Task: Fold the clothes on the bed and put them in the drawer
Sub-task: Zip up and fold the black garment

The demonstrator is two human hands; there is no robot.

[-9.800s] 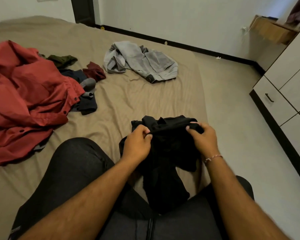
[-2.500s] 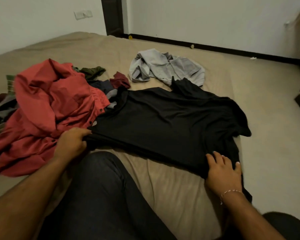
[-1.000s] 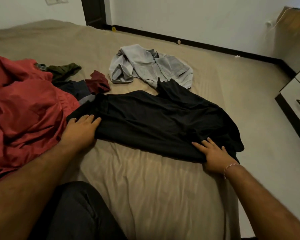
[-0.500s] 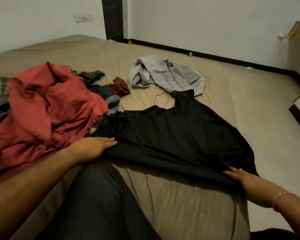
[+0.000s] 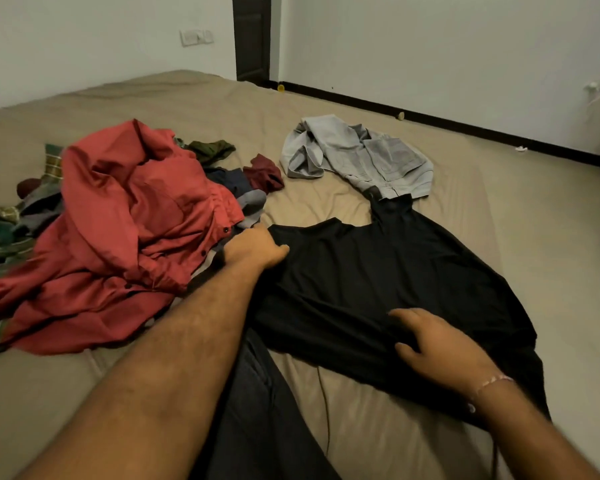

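The black shirt (image 5: 378, 282) lies spread on the bed (image 5: 361, 427) in front of me, my landmark here. My left hand (image 5: 253, 249) sits at its left edge, grip curled onto the cloth there. My right hand (image 5: 440, 344) rests on its near hem, fingers relaxed and apart, pressing it flat. Left of the shirt is a heaped red shirt (image 5: 118, 230); beyond its far sleeve, touching it, a grey jacket (image 5: 361, 157).
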